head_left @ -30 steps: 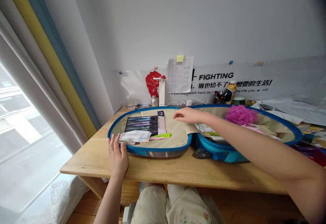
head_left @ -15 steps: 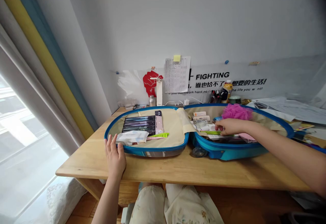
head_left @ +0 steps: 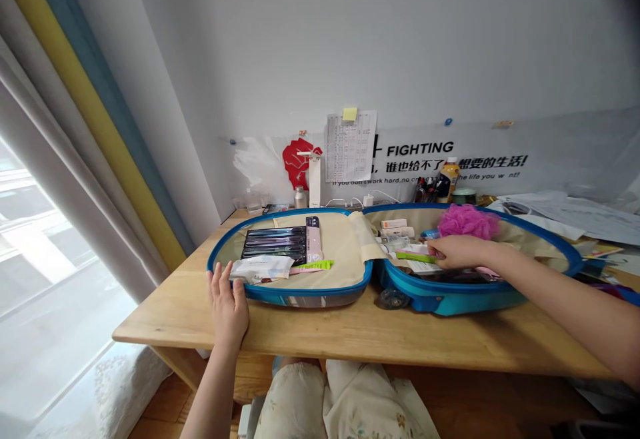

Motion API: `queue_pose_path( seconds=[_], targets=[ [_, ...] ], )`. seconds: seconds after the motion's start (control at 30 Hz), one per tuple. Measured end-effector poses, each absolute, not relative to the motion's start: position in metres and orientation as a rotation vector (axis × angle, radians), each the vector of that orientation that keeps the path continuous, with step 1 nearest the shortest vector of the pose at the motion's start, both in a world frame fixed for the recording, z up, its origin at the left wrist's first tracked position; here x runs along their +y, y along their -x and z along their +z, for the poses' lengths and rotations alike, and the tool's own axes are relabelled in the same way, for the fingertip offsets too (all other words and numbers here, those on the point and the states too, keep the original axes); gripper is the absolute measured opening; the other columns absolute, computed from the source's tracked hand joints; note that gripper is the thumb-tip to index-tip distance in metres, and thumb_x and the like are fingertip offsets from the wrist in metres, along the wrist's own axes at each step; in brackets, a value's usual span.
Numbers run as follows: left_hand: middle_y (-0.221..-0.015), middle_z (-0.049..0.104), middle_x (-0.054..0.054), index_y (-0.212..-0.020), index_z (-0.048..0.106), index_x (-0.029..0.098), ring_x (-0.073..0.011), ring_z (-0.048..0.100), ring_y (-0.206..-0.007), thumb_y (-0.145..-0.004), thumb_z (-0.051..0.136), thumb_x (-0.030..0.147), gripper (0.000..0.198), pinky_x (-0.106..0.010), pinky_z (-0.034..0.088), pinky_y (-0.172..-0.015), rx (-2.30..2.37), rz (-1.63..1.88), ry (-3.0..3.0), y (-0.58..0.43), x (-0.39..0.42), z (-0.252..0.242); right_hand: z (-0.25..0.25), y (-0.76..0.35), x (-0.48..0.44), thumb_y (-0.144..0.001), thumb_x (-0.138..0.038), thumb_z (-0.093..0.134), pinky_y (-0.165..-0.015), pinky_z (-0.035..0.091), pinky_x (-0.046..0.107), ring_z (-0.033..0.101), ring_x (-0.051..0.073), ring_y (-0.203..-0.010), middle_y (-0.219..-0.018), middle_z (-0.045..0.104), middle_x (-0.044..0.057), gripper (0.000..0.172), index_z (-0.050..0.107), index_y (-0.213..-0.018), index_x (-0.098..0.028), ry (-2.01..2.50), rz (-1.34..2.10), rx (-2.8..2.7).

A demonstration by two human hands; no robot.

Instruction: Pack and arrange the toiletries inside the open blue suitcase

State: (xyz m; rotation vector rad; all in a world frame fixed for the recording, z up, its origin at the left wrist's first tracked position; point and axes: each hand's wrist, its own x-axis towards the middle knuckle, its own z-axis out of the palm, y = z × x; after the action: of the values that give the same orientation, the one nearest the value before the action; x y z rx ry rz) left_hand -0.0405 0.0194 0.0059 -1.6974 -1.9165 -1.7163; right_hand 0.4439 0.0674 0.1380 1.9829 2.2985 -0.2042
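Note:
An open blue suitcase (head_left: 295, 297) lies spread on the table, one half on each side of its hinge. My left hand (head_left: 229, 302) rests at the near left rim, fingers stretched and apart. Its half holds a pack of dark-handled toothbrushes (head_left: 275, 244), a white soft packet (head_left: 263, 268) and a slim pink-and-green packet (head_left: 313, 267). My right hand (head_left: 463, 252) reaches into the right half, fingers pinched at the end of a slim green item (head_left: 415, 257). Its fingertips are partly hidden. A pink bath puff (head_left: 469, 221) lies just behind, with small white tubes and boxes (head_left: 395, 228) to the left.
The wooden table (head_left: 320, 332) has its front edge near my knees. Behind the suitcase stand a white lamp (head_left: 315, 180), a pen holder (head_left: 427, 190) and a yellow bottle (head_left: 449, 179). Papers (head_left: 565, 216) pile up at the right. A curtain (head_left: 110, 139) hangs on the left.
My right hand has shifted slightly, and the green item at its fingertips shows more clearly and looks a little raised. My left hand stays at the rim. The view has moved slightly.

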Motion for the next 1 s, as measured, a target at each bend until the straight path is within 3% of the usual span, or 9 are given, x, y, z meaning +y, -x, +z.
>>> queue_pose_path(
  seconds=[0.27,0.37,0.47,0.57,0.7,1.0],
  targets=[
    [-0.158,0.032,-0.014,-0.141,0.047,0.018,-0.0276,0.013,-0.152,-0.099,0.032,0.047,0.053,-0.052,0.011,-0.123,-1.931,-1.718,1.695,0.041,0.02,0.005,0.139,-0.445,0.067,-0.059,-0.017,0.061,-0.059,0.033,0.034,0.053,0.021,-0.06,-0.066,0.06,0.007,0.017,0.046,-0.062,-0.024,-1.991,-0.228,2.299],
    [-0.157,0.034,-0.015,-0.141,0.048,0.018,-0.0277,0.013,-0.151,-0.099,0.032,0.047,0.053,-0.053,0.012,-0.123,-1.927,-1.723,1.695,0.042,0.021,0.004,0.151,-0.449,0.067,-0.069,-0.025,0.057,-0.062,0.038,0.033,0.057,0.021,-0.064,-0.074,0.065,0.008,0.007,0.054,-0.075,-0.023,-2.022,-0.298,2.317],
    [-0.157,0.034,-0.013,-0.141,0.048,0.02,-0.0267,0.014,-0.151,-0.099,0.032,0.047,0.052,-0.051,0.012,-0.123,-1.915,-1.729,1.692,0.041,0.021,0.004,0.168,-0.445,0.068,-0.081,-0.037,0.046,-0.062,0.04,0.032,0.059,0.021,-0.069,-0.085,0.067,0.01,0.021,0.056,-0.093,-0.023,-2.068,-0.33,2.35],
    [-0.157,0.034,-0.013,-0.141,0.047,0.02,-0.0265,0.013,-0.152,-0.099,0.032,0.046,0.052,-0.051,0.012,-0.123,-1.906,-1.727,1.688,0.041,0.02,0.005,0.182,-0.427,0.069,-0.082,-0.044,0.048,-0.064,0.041,0.032,0.061,0.022,-0.078,-0.097,0.068,0.01,0.033,0.056,-0.106,-0.023,-2.073,-0.338,2.443],
    [-0.156,0.034,-0.013,-0.141,0.048,0.02,-0.0271,0.014,-0.151,-0.099,0.033,0.045,0.051,-0.052,0.012,-0.123,-1.895,-1.732,1.689,0.04,0.02,0.005,0.19,-0.379,0.069,-0.08,-0.04,0.052,-0.07,0.045,0.031,0.063,0.022,-0.086,-0.11,0.068,0.007,0.04,0.058,-0.116,-0.025,-1.892,-0.322,2.593],
    [-0.157,0.033,-0.014,-0.141,0.048,0.018,-0.0269,0.014,-0.152,-0.099,0.031,0.048,0.054,-0.05,0.012,-0.123,-1.908,-1.726,1.693,0.04,0.02,0.005,0.171,-0.276,0.082,-0.087,-0.03,0.049,-0.085,0.047,0.028,0.065,0.022,-0.107,-0.122,0.069,0.008,0.039,0.066,-0.122,-0.021,-1.288,-0.257,2.753]
  ],
)
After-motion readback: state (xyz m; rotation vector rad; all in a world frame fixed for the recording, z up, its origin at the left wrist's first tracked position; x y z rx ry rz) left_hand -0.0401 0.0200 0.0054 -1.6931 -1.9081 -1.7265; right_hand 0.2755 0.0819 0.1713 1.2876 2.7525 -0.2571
